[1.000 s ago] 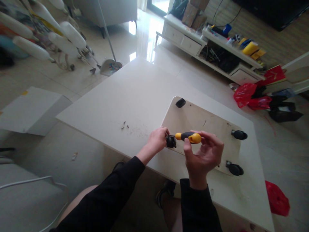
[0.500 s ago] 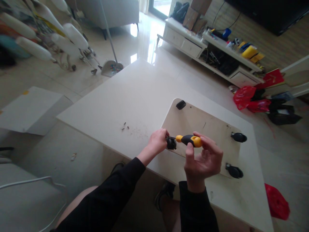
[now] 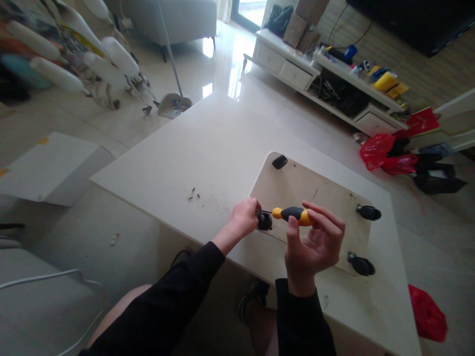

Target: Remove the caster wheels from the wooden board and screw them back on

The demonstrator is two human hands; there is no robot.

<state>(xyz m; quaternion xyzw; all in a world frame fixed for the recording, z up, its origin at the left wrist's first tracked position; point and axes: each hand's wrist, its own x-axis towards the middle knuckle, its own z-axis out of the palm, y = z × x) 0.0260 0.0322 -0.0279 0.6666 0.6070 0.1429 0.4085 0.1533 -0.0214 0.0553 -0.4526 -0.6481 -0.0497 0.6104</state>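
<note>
My right hand (image 3: 315, 242) holds a yellow-and-black screwdriver (image 3: 292, 214) by the end of its handle, between thumb and fingers. Its shaft points left, nearly level, to a black caster wheel (image 3: 264, 222) at the near left corner of a pale board (image 3: 311, 190). My left hand (image 3: 243, 216) is closed at the shaft's tip, right beside that caster; what its fingertips pinch is hidden. More black casters stand at the other corners: one far left (image 3: 279, 161), one far right (image 3: 368, 212) and one near right (image 3: 361, 264).
The board lies on a white table (image 3: 208, 143). Several small dark screws (image 3: 193, 193) and some crumbs lie left of my hands. A white box (image 3: 55, 168) stands at the left, a dustpan (image 3: 174, 105) on the floor beyond. A low cabinet (image 3: 282, 69) and red bags (image 3: 378, 148) are further off.
The screwdriver handle looks slightly turned in my right hand, whose fingers have shifted a little. My left hand stays at the caster. The whole view has moved slightly.
</note>
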